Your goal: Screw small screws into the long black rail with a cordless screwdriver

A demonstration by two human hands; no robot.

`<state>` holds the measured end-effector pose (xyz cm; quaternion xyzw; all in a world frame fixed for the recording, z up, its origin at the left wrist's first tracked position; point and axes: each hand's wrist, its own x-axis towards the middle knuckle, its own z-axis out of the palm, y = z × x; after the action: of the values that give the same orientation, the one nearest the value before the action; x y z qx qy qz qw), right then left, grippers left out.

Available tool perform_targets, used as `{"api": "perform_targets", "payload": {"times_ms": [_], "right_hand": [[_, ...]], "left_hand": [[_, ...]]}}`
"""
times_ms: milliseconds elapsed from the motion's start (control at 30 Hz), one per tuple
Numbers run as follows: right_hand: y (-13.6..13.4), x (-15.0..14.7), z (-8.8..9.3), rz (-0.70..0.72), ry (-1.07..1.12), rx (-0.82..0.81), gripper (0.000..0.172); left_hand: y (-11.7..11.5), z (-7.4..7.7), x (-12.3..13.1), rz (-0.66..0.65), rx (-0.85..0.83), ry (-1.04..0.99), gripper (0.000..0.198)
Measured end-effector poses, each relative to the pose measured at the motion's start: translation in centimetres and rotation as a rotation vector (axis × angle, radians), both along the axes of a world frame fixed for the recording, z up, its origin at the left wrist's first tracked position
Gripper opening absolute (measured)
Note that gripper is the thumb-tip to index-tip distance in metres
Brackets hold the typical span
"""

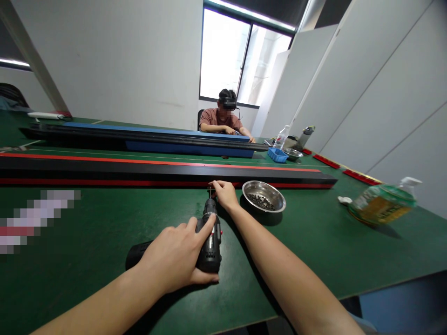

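Observation:
My left hand point(176, 251) is wrapped round a black power drill point(210, 242), which lies on its side and points away from me. Its bit reaches the near side of a long black bar with red stripes point(167, 173). My right hand point(225, 193) is closed at the drill's tip, its fingertips against the bar's near edge; what they pinch is too small to make out. Just right of that hand, a round metal bowl point(279, 194) holds many small dark screws.
Behind the bar lie long blue and black pieces point(188, 145). A person point(220, 118) sits across the green table point(300, 246). Beyond the bowl are a blue basket point(277, 155) and bottles. A large plastic bottle point(382, 204) lies at the right.

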<state>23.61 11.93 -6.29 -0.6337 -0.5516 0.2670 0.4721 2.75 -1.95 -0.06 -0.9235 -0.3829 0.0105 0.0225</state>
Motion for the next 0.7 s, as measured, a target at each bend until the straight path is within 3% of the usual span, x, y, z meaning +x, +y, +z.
{"api": "perform_targets", "payload": {"times_ms": [200, 333, 433, 567, 700], "right_hand": [[-1.1, -0.3, 0.4, -0.144, -0.041, 0.041, 0.031], [-2.1, -0.8, 0.6, -0.193, -0.148, 0.234, 0.033], [-2.7, -0.4, 2.3, -0.182, -0.191, 0.362, 0.035], [-3.6, 3.1, 6.2, -0.295, -0.246, 0.408, 0.038], [-5.2, 8.5, 7.6, -0.387, -0.433, 0.214, 0.036]], "left_hand": [[0.7, -0.3, 0.1, 0.014, 0.025, -0.018, 0.114], [1.2, -0.5, 0.0, 0.029, 0.033, -0.005, 0.112], [1.4, -0.5, -0.1, 0.024, 0.046, -0.010, 0.112], [1.4, -0.4, 0.0, 0.016, 0.060, 0.001, 0.111], [1.4, -0.4, 0.0, 0.005, 0.076, 0.008, 0.111]]}}
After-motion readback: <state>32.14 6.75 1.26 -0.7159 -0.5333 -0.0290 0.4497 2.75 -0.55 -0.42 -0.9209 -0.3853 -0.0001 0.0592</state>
